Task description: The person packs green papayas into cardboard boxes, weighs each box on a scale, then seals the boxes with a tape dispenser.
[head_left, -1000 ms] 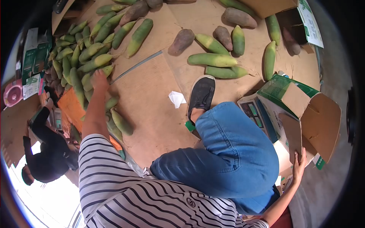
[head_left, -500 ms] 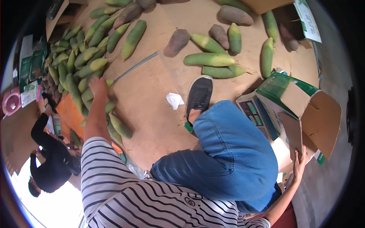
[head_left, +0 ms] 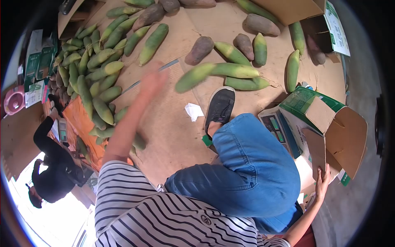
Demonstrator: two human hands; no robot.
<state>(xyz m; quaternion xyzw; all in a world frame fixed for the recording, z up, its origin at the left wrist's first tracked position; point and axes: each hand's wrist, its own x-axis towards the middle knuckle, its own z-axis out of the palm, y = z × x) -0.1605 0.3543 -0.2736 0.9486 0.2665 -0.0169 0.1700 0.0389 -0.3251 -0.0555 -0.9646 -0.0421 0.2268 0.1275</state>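
My left hand [head_left: 154, 79] is over the cardboard floor right of the radish pile, its fingers smeared by motion. Just beyond it, a blurred green radish [head_left: 193, 78] has its right end against another green radish [head_left: 235, 70]; a small gap separates it from the hand. On the right, my right hand [head_left: 323, 178] grips the lower edge of a flap [head_left: 315, 150] on an open green-and-white carton [head_left: 302, 99]. That carton lies tilted on its side against a digital scale [head_left: 275, 126].
A large heap of green radishes [head_left: 88, 70] covers the left. Dark reddish radishes [head_left: 200, 50] lie at the back. Beside my shoe [head_left: 221, 105] is a crumpled white paper [head_left: 194, 111]. Another open box [head_left: 314, 29] stands back right. A person in black [head_left: 61, 173] works at far left.
My left hand has swung from the heap up and to the right. A green radish now appears beside it, where bare cardboard was. My right hand stays on the flap.
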